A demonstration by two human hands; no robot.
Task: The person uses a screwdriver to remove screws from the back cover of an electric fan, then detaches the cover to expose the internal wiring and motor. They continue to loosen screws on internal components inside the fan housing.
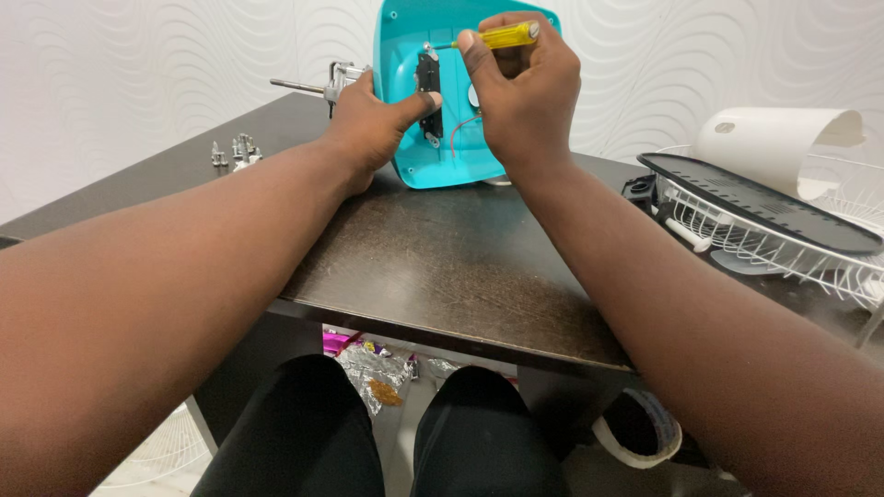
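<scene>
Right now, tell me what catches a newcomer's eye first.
The turquoise plastic housing standing on the dark table at top centre. The left hand steadies it while the right hand holds a yellow screwdriver to it. A white wire grille lies at right.

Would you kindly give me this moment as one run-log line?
left hand: steadies teal housing, thumb on black part | right hand: holds yellow screwdriver at housing | surface: dark table
</scene>
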